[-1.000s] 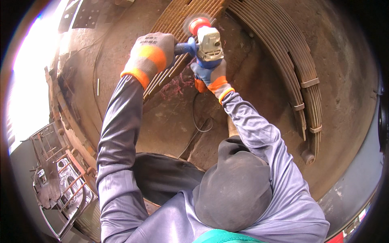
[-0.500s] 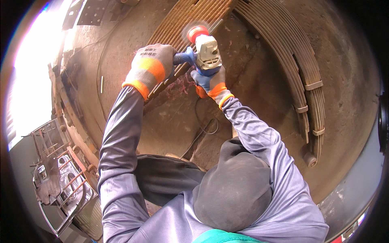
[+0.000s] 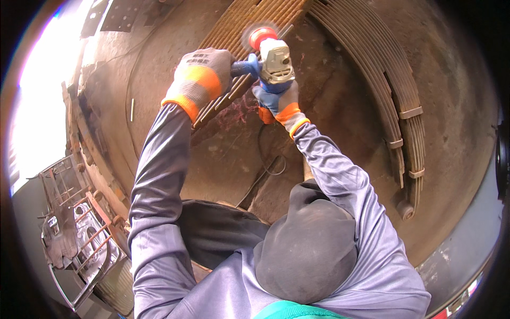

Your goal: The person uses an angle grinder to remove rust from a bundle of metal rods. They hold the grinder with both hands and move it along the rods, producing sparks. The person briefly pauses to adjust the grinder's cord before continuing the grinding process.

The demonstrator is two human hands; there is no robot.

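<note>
An angle grinder (image 3: 277, 61) with a pale gear head, blue body and red cup is held out ahead of me in both hands. Its spinning brush (image 3: 258, 36) is blurred and lies over a rusty leaf spring stack (image 3: 226, 33); whether it touches cannot be made out. My left hand (image 3: 204, 74), in a grey and orange glove, is wrapped round the blue side handle (image 3: 245, 67). My right hand (image 3: 281, 101), gloved too, grips the body below the head. Part of the near stack is hidden behind the left glove and the tool.
More leaf spring stacks (image 3: 372, 58), curved and banded with clips, lie to the right on the brown floor (image 3: 334, 175). A cord (image 3: 276, 166) loops below the grinder. At the left are metal frames and scrap (image 3: 95, 228). A thin white rod (image 3: 132, 110) lies on the floor.
Both hands and the grinder have shifted slightly right, the brush moving a little along with them over the stack. The grip is unchanged.
</note>
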